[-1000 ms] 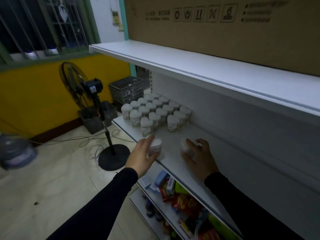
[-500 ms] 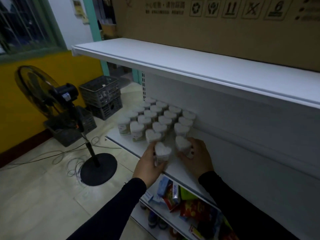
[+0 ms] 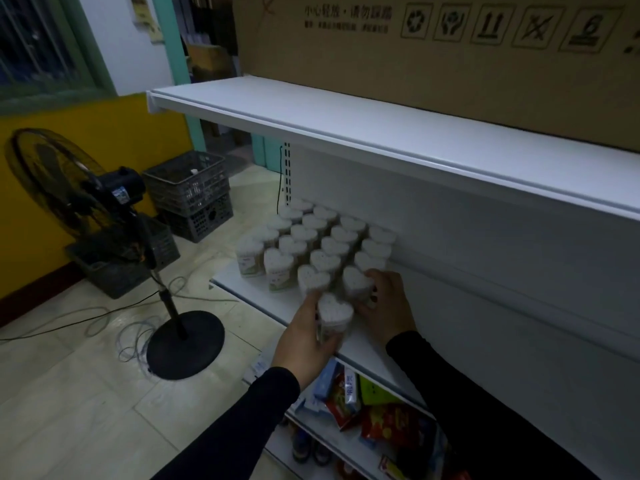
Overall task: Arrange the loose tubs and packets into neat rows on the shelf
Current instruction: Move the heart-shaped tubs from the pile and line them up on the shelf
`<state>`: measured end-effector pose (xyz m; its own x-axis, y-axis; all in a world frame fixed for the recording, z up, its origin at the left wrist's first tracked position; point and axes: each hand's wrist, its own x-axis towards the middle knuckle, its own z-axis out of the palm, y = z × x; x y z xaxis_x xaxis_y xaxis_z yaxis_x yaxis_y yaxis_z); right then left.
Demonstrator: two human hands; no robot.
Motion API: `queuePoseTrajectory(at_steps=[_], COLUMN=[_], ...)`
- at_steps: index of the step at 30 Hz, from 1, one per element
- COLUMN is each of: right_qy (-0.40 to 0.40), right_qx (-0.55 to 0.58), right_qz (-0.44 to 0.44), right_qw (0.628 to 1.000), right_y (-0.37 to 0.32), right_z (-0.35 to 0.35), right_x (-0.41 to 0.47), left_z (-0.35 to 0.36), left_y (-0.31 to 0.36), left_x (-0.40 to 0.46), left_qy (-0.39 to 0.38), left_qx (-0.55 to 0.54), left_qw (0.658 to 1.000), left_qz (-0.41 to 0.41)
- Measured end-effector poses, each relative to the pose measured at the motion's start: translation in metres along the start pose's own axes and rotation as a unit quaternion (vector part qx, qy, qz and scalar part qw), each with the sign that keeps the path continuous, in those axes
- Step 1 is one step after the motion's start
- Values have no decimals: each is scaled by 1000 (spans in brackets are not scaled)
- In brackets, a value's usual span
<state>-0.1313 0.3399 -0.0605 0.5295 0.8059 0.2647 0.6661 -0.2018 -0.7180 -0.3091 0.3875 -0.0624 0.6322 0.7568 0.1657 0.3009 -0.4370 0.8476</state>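
Several white heart-shaped tubs (image 3: pixel 313 239) stand in rows on the white middle shelf (image 3: pixel 277 304), toward its left end. My left hand (image 3: pixel 304 339) grips one heart tub (image 3: pixel 334 311) at the shelf's front edge, just right of the front row. My right hand (image 3: pixel 386 303) holds another heart tub (image 3: pixel 356 284) set down at the near end of the back rows, touching its neighbours. Both arms wear black sleeves.
An upper white shelf (image 3: pixel 381 133) overhangs, carrying a big cardboard box (image 3: pixel 433 57). Coloured snack packets (image 3: pixel 374 407) fill the shelf below. On the tiled floor to the left stand a black pedestal fan (image 3: pixel 104 216) with loose cables and stacked grey crates (image 3: pixel 190 192).
Both hands carried their tubs leftward along the shelf up to the standing rows. The right tub now sits against the group; the view has shifted left and closer.
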Motion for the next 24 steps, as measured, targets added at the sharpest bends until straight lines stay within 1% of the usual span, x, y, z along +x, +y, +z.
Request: queuePoseTrajectory(at_steps=[6, 9, 11, 13, 14, 16, 18, 19, 21, 24], right_qy=[-1, 25, 52, 61, 49, -19, -105, -136, -168, -178], right_qx=[18, 36, 12, -40, -68, -143, -241, -274, -302, -315], right_qz=[2, 8, 6, 19, 32, 64, 92, 101, 110, 111], right_qw=[1000, 999, 999, 997, 996, 987, 960, 947, 932, 926], right_y=[1, 7, 19, 32, 38, 51, 62, 65, 68, 69], right_z=[-8, -21, -30, -41, -46, -53, -58, -59, -60, -59], right_x=[1, -7, -14, -21, -24, -30, -36, -39, -42, -43], left_z=[2, 6, 10, 16, 19, 26, 33, 35, 40, 47], left_y=[2, 0, 1, 4, 5, 9, 11, 13, 14, 16], left_x=[-1, -1, -1, -1, -1, 1, 2, 2, 1, -2], left_qy=[10, 21, 31, 36, 37, 44, 58, 66, 86, 114], left_qx=[6, 31, 61, 66, 66, 67, 64, 62, 58, 51], left_qw=[1000, 999, 998, 997, 997, 997, 996, 996, 994, 992], left_qz=[3, 3, 7, 10, 11, 5, -5, -9, -11, -14])
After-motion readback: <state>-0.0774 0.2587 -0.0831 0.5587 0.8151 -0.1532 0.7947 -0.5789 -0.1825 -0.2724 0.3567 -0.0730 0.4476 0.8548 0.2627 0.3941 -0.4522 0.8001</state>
